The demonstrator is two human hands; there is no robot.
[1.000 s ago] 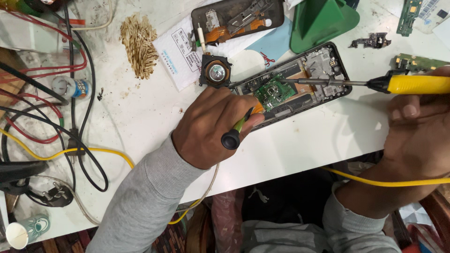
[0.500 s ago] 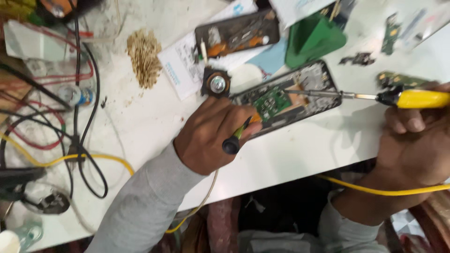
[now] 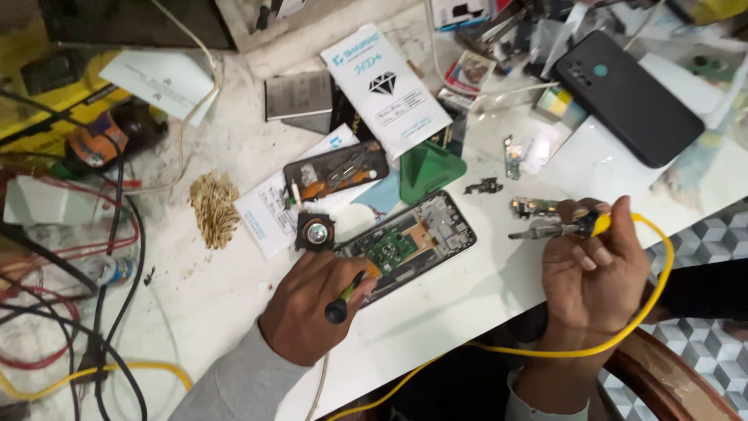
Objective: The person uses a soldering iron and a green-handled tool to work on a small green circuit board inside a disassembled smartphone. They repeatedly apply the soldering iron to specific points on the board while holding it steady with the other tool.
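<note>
We look down on a cluttered white workbench [image 3: 483, 312]. Near its front edge lies an opened phone [image 3: 409, 245] with its back off, a green circuit board [image 3: 389, 251] showing inside. Its long axis runs on a diagonal, from lower left up to upper right.

Our left hand [image 3: 308, 316] rests on the bench at the phone's lower left end, touching it. The fingers are curled tight around a thin tool with a black knob [image 3: 336, 312]; the shaft points up and to the right, along the phone's length, toward the circuit board. Its tip is hidden, so we cannot say for sure that it touches the board.

Our right hand [image 3: 592, 269] is held to the right of the phone, apart from it. Its fingers are clamped on a soldering iron with a yellow handle [image 3: 557, 228], whose metal tip points left toward the phone's upper right end. A yellow cord [image 3: 545, 352] loops from it below the wrist.

The left hand is the nearer one to the phone.

Around them lie a second phone frame [image 3: 335, 173], a green plastic wedge [image 3: 428, 170], a small black square part [image 3: 315, 231], a tuft of brass wool [image 3: 216, 206], a black phone [image 3: 627, 95] and tangled cables [image 3: 93, 327].
</note>
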